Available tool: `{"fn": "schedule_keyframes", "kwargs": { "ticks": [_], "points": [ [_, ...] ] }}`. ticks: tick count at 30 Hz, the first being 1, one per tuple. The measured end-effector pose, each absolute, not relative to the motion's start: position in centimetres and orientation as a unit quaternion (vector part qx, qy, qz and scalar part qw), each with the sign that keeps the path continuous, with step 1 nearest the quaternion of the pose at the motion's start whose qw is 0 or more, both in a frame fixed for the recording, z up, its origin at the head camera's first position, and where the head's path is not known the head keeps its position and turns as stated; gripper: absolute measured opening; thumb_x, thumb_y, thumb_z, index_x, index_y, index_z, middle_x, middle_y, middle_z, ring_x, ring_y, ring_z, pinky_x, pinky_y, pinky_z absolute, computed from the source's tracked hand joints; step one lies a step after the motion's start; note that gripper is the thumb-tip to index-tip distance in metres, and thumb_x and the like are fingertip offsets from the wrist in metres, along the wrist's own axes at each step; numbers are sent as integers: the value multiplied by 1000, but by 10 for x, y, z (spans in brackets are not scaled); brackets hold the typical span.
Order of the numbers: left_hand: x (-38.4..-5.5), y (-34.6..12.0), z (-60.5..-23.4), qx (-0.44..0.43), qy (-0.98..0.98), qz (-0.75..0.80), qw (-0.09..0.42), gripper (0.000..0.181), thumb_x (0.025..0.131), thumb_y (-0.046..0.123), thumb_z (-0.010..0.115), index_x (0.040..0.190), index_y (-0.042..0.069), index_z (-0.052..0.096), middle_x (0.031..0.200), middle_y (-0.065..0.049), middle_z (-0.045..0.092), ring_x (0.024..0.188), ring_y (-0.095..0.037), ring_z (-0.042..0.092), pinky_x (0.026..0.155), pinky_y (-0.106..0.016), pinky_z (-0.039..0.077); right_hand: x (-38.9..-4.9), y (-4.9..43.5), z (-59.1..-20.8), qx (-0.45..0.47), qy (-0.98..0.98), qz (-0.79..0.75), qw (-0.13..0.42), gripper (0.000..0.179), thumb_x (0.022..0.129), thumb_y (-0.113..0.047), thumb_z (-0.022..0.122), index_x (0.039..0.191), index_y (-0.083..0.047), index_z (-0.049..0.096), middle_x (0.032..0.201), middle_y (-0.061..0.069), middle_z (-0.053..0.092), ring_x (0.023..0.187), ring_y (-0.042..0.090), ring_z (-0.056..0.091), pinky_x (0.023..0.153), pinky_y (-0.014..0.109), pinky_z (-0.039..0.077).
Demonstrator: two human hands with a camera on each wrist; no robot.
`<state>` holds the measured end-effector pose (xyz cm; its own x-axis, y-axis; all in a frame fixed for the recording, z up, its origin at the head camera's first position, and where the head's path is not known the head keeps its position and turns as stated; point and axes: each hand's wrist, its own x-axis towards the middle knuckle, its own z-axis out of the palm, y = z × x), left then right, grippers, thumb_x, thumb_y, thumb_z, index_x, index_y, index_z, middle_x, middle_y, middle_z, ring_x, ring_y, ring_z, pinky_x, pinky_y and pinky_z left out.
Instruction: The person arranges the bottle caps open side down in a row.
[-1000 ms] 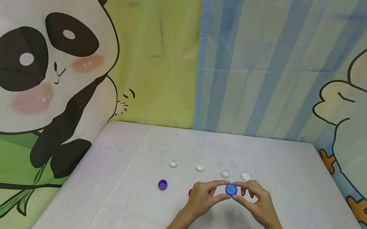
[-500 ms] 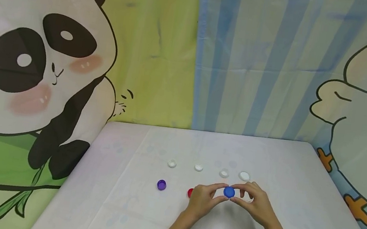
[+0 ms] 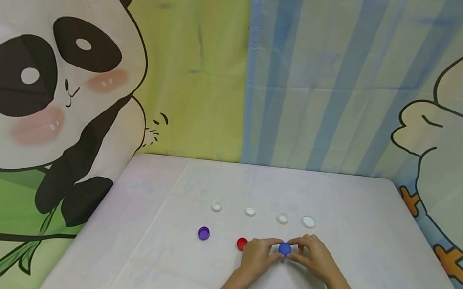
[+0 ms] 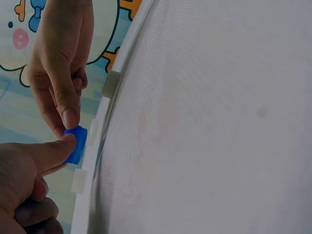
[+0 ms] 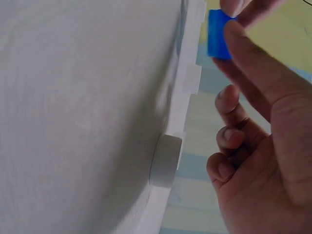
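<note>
Both hands pinch one small blue bottle cap (image 3: 285, 249) from opposite sides. My left hand (image 3: 257, 257) holds its left edge between thumb and finger. On the cap's right edge are the thumb and finger of my right hand (image 3: 314, 257), whose other fingers curl loosely in the right wrist view. Seen from the side, the blue cap (image 5: 218, 36) looks short and ridgeless, held close over the table. A red cap (image 3: 241, 243) lies just left of my left hand, partly covered by it. Farther left sits a purple cap (image 3: 203, 233), its hollow side up.
A row of white caps stands behind the hands, from a leftmost white cap (image 3: 216, 206) to a larger flat white one (image 3: 308, 222). White cloth covers the table (image 3: 169, 274). Cartoon-printed curtains (image 3: 312, 77) hang beyond its far edge.
Both hands have brought the blue cap lower and slightly left, nearer the table. Its face, ringed at first, now shows plain blue. More of the red cap is visible.
</note>
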<state>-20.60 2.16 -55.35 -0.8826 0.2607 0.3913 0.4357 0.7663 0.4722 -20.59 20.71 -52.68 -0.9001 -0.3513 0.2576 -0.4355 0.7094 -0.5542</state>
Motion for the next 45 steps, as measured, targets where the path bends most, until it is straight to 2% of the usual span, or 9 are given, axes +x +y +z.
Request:
{"fn": "schedule_keyframes", "kwargs": {
  "ticks": [3, 6, 9, 18, 30, 38, 41, 43, 45],
  "points": [
    [-206, 24, -556, -174, -935, -274, 142, 31, 72, 39, 72, 100, 25, 70, 64, 7, 64, 47, -1, 35, 45, -13, 27, -208, 205, -528, 222, -924, 303, 67, 26, 72, -32, 73, 93, -16, 69, 67, -12, 46, 67, 8, 40, 61, 23, 33],
    [-206, 24, -555, -166, -940, -267, 133, 31, 72, 39, 71, 100, 26, 70, 77, 6, 69, 52, -2, 47, 46, -14, 30, -211, 204, -529, 228, -927, 294, 53, 25, 72, -28, 73, 92, -14, 70, 66, -12, 46, 64, 7, 39, 59, 22, 33],
    [-206, 24, -555, -162, -942, -267, 122, 31, 72, 39, 71, 100, 26, 70, 83, 7, 69, 58, -4, 54, 47, -14, 32, -213, 203, -530, 231, -929, 288, 33, 24, 72, -25, 73, 93, -13, 70, 64, -13, 45, 62, 6, 39, 58, 21, 34],
    [-203, 23, -555, -160, -948, -251, 113, 30, 72, 39, 72, 99, 28, 70, 81, 6, 69, 63, -11, 59, 47, -18, 33, -214, 202, -532, 244, -928, 281, 26, 22, 72, -21, 74, 90, -8, 71, 63, -11, 44, 61, 3, 37, 55, 20, 33],
    [-205, 24, -556, -159, -948, -257, 102, 30, 75, 39, 69, 101, 25, 70, 82, 5, 69, 61, -8, 58, 45, -15, 33, -216, 202, -534, 236, -930, 281, 13, 21, 72, -19, 74, 90, -8, 71, 62, -11, 45, 61, 5, 37, 55, 21, 33],
    [-198, 9, -546, -155, -950, -247, 109, 46, 75, 45, 66, 113, 19, 64, 92, 0, 69, 72, -16, 63, 58, -24, 46, -211, 201, -529, 230, -941, 246, 22, 29, 68, -22, 76, 94, -9, 71, 63, -9, 47, 61, 5, 37, 56, 21, 33],
    [-197, -9, -533, -145, -947, -258, 127, 46, 76, 45, 65, 113, 18, 64, 69, 0, 66, 58, -12, 58, 55, -24, 45, -208, 200, -523, 217, -947, 237, 31, 34, 68, -25, 76, 98, -9, 70, 64, -10, 47, 62, 7, 37, 57, 22, 34],
    [-198, -22, -525, -139, -940, -277, 142, 43, 76, 43, 66, 111, 17, 65, 52, 5, 54, 47, -6, 46, 48, -21, 39, -207, 198, -518, 211, -946, 241, 38, 36, 69, -27, 76, 100, -10, 69, 66, -11, 45, 64, 8, 38, 57, 22, 34],
    [-199, -35, -517, -134, -931, -304, 151, 40, 77, 40, 67, 110, 16, 65, 44, 7, 38, 41, -3, 29, 41, -19, 29, -206, 195, -514, 207, -942, 259, 49, 38, 69, -30, 75, 102, -11, 68, 67, -13, 44, 65, 11, 41, 59, 22, 34]
  ]
}}
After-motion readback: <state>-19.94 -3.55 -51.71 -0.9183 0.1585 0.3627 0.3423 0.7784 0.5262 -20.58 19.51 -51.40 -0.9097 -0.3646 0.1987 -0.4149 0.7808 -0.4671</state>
